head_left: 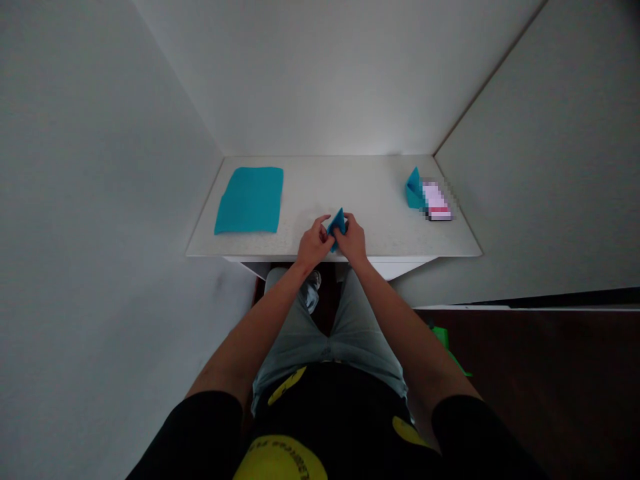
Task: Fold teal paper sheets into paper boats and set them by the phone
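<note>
Folded teal paper [337,229], peaked into a narrow triangle and upright between both hands, just in from the front edge of the white table [350,190]. Around its left side, the left hand [315,243], with fingers [320,223] curled against the paper; on its right side, the right hand [353,239], in a close pinch. Only a narrow space between the two hands, nearly filled by the paper. Closest to the camera, a black T-shirt [340,400] with yellow print, then light denim shorts [360,333] below bare forearms [250,333] reaching out to the table. Off to the right, a small green object [443,337] on a dark wooden floor [530,373], its shape hard to make out. Farther along the table, on the left, a flat teal sheet [249,200], well apart from the hands. At the far right, a second folded teal piece [413,190], just beside a pixel-blurred pink and white object [437,201]. Behind and around the table, plain white walls [100,200].
</note>
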`<state>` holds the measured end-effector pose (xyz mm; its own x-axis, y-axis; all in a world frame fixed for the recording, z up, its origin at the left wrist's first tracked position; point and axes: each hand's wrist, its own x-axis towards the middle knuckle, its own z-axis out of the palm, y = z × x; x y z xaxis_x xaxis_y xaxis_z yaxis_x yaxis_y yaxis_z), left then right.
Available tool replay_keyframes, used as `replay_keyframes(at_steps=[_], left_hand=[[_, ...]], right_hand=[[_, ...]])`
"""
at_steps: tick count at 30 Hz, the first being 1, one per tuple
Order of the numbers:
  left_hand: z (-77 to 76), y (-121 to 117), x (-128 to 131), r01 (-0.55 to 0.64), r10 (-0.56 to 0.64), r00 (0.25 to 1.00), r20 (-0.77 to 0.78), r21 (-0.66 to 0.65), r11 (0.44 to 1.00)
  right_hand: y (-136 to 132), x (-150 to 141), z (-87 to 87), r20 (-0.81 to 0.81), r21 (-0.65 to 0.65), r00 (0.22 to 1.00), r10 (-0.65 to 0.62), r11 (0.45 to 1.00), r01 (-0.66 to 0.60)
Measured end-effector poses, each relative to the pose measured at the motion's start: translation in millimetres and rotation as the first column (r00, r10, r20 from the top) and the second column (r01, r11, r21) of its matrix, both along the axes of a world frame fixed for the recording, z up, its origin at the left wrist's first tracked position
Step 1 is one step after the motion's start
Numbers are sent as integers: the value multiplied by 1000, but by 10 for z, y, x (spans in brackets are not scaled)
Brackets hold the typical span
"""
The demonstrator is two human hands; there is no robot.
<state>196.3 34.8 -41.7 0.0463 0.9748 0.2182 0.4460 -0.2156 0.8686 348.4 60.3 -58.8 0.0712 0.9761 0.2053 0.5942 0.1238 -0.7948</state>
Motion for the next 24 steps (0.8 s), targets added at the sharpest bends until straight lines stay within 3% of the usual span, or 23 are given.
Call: replay_keyframes(at_steps=[6, 9, 13, 20, 24], left_hand=[[23, 43, 11, -107, 107, 994, -14, -14, 994], [69, 65, 14, -115, 118, 992, 37, -72, 991], [104, 92, -9, -73, 106, 983, 151, -210, 975], [63, 153, -86, 54, 71, 930, 361, -326, 944], [31, 185, -126, 109, 2, 937, 348, -300, 948]], right_hand=[[62, 0, -23, 26, 104, 1000, 12, 995, -15], [39, 80, -1, -49, 75, 991, 121, 990, -117], [-1, 207, 51, -178, 50, 951, 251, 968, -246], [23, 261, 23, -334, -39, 929, 162, 982, -185], [41, 267, -25, -365, -32, 916, 168, 981, -193]])
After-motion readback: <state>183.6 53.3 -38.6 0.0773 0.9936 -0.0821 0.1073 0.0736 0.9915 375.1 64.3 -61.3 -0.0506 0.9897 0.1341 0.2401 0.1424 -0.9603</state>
